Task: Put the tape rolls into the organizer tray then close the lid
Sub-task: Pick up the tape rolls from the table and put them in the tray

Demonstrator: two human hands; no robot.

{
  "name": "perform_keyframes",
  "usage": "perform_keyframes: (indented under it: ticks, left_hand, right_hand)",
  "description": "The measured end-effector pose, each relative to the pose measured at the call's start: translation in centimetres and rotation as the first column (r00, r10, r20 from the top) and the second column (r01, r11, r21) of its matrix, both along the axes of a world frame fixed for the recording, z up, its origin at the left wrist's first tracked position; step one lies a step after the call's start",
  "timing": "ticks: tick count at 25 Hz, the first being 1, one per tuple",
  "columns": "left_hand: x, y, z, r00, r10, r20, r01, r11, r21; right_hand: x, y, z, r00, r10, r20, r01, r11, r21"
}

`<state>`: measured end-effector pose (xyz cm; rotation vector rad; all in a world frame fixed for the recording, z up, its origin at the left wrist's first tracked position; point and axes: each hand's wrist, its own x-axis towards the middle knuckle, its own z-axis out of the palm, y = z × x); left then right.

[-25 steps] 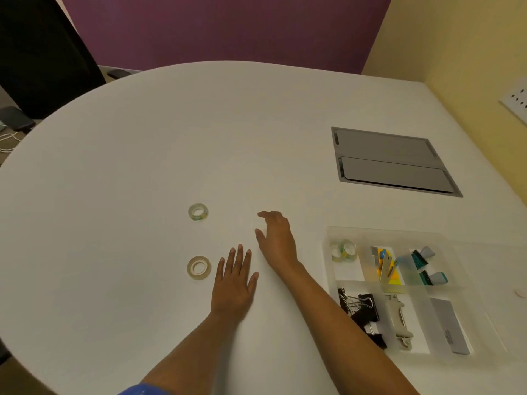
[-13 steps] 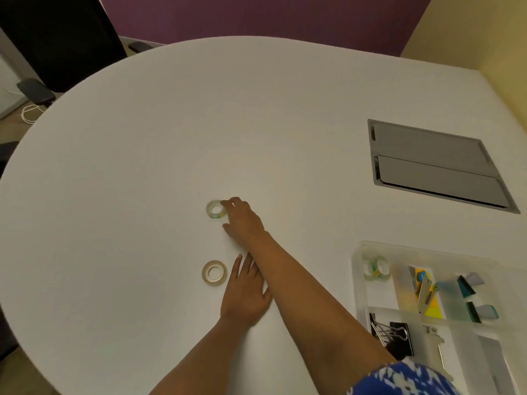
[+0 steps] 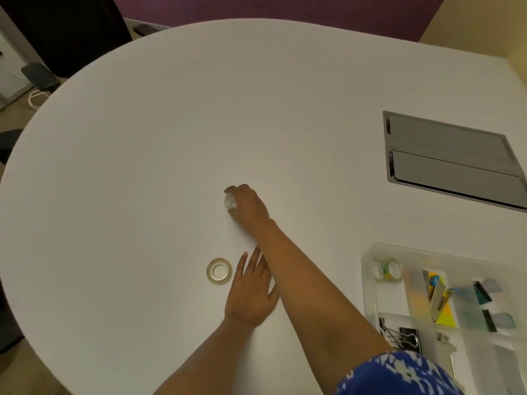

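My right hand (image 3: 248,208) reaches across the white table and its fingers close around a small clear tape roll (image 3: 230,201), mostly hidden by the fingers. My left hand (image 3: 250,292) lies flat on the table, fingers apart, partly under my right forearm. A second, flat tape roll (image 3: 219,271) lies just left of my left hand's fingertips. The clear organizer tray (image 3: 370,283) stands at the lower right with its lid off to the right. A third tape roll (image 3: 387,269) sits in the tray's far left compartment.
The tray also holds black binder clips (image 3: 399,336), coloured tabs and a stapler remover. A grey cable hatch (image 3: 452,161) is set into the table at the right. A dark chair (image 3: 65,27) stands beyond the table's far left edge.
My right hand went left across the table to the far tape roll and closed its fingers on it. My left hand stayed flat. The view shifted.
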<state>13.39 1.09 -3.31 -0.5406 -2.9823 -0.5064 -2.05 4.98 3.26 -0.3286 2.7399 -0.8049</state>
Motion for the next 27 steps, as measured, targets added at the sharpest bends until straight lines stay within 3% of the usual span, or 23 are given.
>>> perform_keyframes:
  ticks: [2,8,12,19,24,27]
  left_hand:
    - [0.0,-0.4,-1.1,0.989,0.024,0.149,-0.018,0.999,-0.038]
    - [-0.1,-0.1,-0.9,0.993,0.036,0.116,-0.036,0.999,-0.006]
    - [-0.1,-0.1,-1.1,0.987,0.033,0.157,-0.032,0.999,-0.01]
    - [-0.2,-0.2,-1.1,0.985,0.029,0.17,-0.029,1.0,-0.001]
    - [-0.2,-0.2,-1.3,0.984,0.031,0.176,-0.032,0.999,0.005]
    - [-0.2,-0.2,-1.4,0.984,0.033,0.175,-0.032,0.999,-0.005]
  right_hand:
    - [0.9,1.5,0.7,0.995,-0.103,-0.017,0.102,0.991,-0.082]
    - [5.4,6.9,2.8,0.944,-0.326,-0.043,0.311,0.928,-0.203]
    - [8.7,11.3,3.9,0.896,-0.439,-0.072,0.424,0.892,-0.158]
    - [13.0,19.2,5.2,0.761,-0.649,0.01,0.648,0.759,-0.054]
    - [15.2,22.0,4.8,0.698,-0.708,0.103,0.695,0.705,0.138]
    - [15.5,22.9,4.6,0.675,-0.724,0.145,0.707,0.69,0.154]
